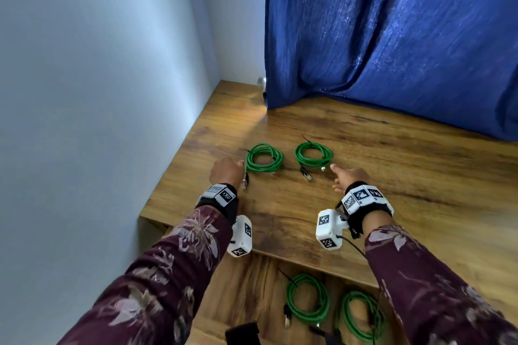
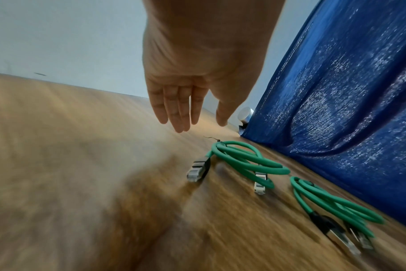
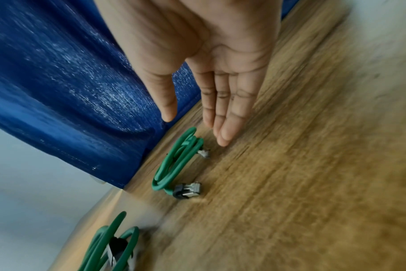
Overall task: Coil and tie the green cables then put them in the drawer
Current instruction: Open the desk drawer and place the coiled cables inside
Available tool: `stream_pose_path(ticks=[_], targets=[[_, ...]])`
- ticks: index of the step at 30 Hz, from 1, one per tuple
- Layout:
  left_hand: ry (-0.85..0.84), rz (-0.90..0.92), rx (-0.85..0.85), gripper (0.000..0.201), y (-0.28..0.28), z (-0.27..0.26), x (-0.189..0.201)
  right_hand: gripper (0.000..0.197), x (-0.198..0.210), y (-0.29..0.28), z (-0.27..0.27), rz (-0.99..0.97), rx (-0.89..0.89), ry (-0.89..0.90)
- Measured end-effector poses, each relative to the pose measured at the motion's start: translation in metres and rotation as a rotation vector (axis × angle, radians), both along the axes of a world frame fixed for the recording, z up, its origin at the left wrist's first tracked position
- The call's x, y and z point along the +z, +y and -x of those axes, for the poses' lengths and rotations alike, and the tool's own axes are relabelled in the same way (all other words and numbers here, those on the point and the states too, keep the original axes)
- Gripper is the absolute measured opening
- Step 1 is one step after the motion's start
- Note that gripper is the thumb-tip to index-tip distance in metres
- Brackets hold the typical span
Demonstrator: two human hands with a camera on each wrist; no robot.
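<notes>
Two coiled green cables lie side by side on the wooden table (image 1: 392, 176), each bound with a thin black tie. My left hand (image 1: 227, 171) hovers just left of the left coil (image 1: 263, 146), fingers straight and holding nothing. In the left wrist view that hand (image 2: 199, 126) is above the table, apart from the left coil (image 2: 255, 163). My right hand (image 1: 345, 176) is open just right of the right coil (image 1: 329, 154). In the right wrist view that hand's fingertips (image 3: 223, 141) hang close above that coil (image 3: 176, 163).
Below the table's front edge is an open drawer (image 1: 238, 288) holding two more tied green coils (image 1: 290, 297) (image 1: 361, 295). A blue curtain (image 1: 392, 36) drapes onto the back of the table. A white wall (image 1: 98, 92) borders the left side.
</notes>
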State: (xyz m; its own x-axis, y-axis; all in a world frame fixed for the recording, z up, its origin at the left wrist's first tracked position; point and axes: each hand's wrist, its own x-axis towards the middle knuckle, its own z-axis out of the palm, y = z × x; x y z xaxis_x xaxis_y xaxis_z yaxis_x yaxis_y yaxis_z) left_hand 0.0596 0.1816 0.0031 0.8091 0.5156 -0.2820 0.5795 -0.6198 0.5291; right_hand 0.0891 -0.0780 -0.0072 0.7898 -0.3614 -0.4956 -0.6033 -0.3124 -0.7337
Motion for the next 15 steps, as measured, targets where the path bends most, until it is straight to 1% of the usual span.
stream_pose_path(ticks=[3,7,10,13,15], targets=[[0.015,0.033,-0.028,0.039,0.005,-0.023,-0.007,0.047,-0.008,0.009,-0.02,-0.016,-0.034,0.033],[0.051,0.096,-0.067,0.038,0.008,-0.045,-0.012,0.043,-0.017,0.021,-0.038,-0.078,-0.07,0.071],[0.066,0.133,-0.095,0.032,0.009,-0.056,-0.016,0.042,-0.019,0.026,-0.048,-0.059,-0.094,0.108],[0.082,0.142,-0.089,0.033,0.013,-0.064,-0.022,0.045,-0.024,0.027,-0.054,-0.044,-0.105,0.14],[0.084,0.158,-0.079,0.03,0.014,-0.066,-0.025,0.042,-0.026,0.026,-0.057,0.0,-0.108,0.138]])
